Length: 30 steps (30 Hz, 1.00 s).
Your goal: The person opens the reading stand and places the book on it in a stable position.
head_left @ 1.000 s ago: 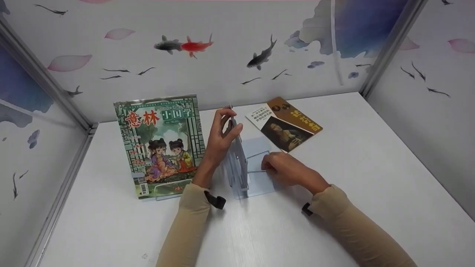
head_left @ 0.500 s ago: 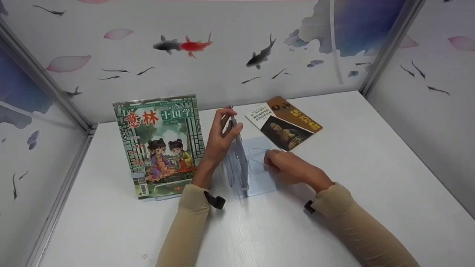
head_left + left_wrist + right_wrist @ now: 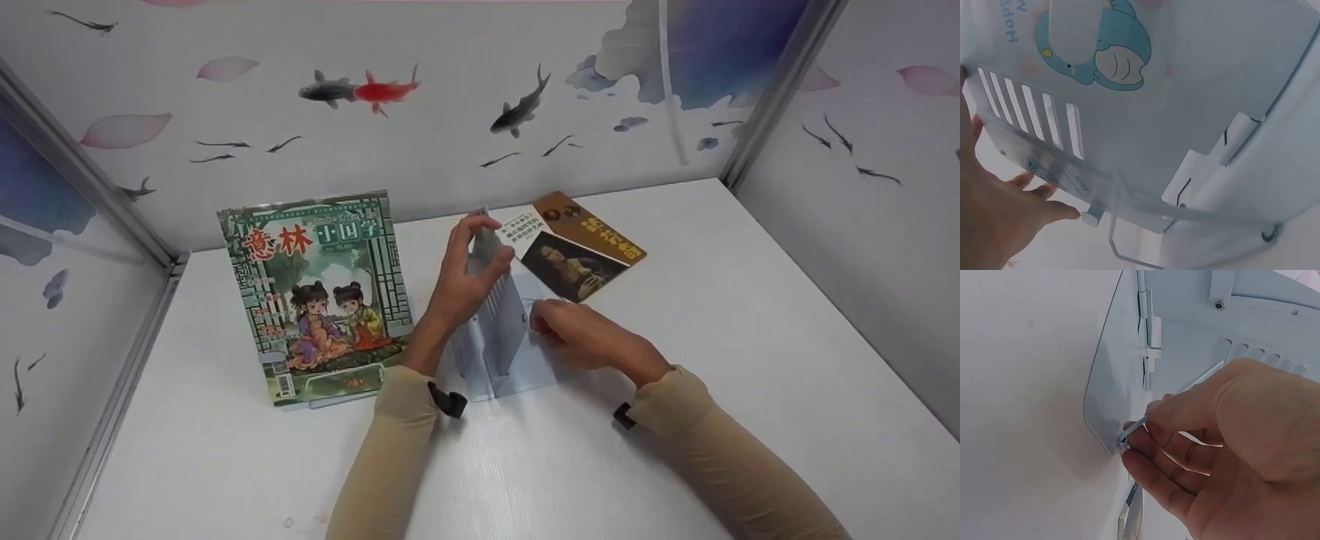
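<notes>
A pale blue folding metal book stand stands hinged up from its flat base plate on the white table. My left hand grips the upper edge of its raised panels, thumb on one side and fingers on the other. In the left wrist view, a teal bird print and a row of slots show on the panel, with a thin wire loop in front. My right hand is low beside the base; in the right wrist view its fingers pinch a wire rod near the base plate.
A green magazine leans upright on a clear stand at the left. Behind my right hand a brown, white and black book lies on the table. Printed wall panels close off the back and sides.
My left hand has shifted right, tilting the raised panels rightward so that more of their face shows. The wire rod in my right hand has swung from its earlier angle. The head view has turned slightly.
</notes>
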### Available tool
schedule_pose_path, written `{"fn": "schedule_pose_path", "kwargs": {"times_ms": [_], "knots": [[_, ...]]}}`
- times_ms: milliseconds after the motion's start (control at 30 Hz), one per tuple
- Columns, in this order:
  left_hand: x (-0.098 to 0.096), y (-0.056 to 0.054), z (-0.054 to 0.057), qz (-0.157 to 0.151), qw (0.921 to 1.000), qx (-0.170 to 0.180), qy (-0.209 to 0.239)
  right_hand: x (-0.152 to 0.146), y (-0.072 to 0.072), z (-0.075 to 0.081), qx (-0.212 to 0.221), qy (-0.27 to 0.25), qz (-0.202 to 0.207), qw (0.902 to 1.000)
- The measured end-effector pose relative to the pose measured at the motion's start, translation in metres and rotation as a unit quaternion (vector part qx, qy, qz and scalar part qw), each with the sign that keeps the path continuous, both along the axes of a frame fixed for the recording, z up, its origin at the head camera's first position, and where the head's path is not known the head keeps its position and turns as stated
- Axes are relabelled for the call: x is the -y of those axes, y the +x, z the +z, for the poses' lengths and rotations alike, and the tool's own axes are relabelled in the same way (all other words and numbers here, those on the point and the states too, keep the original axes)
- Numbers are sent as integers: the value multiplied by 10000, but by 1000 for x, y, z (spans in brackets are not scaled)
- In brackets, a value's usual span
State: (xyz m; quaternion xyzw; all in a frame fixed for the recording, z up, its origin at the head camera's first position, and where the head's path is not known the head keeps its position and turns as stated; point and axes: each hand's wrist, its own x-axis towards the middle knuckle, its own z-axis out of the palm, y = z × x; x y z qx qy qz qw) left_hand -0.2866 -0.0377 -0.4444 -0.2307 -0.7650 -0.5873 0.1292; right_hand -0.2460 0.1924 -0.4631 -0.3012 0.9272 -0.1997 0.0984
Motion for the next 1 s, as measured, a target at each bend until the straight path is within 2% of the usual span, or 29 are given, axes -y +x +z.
{"fn": "schedule_pose_path", "kwargs": {"times_ms": [100, 267, 400, 500, 600, 733, 900, 1000], "knots": [[-8, -2, -2, 0, 9997, 85, -250, -2, 1, -2, -194, -50, 150, 9997], [-19, -3, -5, -78, 9984, 185, -524, -5, 3, 0, -196, -333, 264, 9989], [-25, -3, -5, -145, 9972, 208, -708, -8, 5, 3, -99, -450, 228, 9987], [-28, -3, -5, -170, 9959, 279, -842, -10, 6, 4, 263, -504, 54, 9984], [-28, -3, -5, -161, 9949, 358, -924, -11, 6, 6, 636, -577, -122, 9962], [-27, -4, -5, -146, 9947, 407, -938, -12, 4, 7, 773, -650, -160, 9948], [-21, -6, -8, -202, 9951, 410, -880, -12, 2, 5, 662, -843, -108, 9942], [-17, -9, -11, -206, 9962, 343, -780, -11, 3, 6, 460, -1042, 72, 9935]]}}
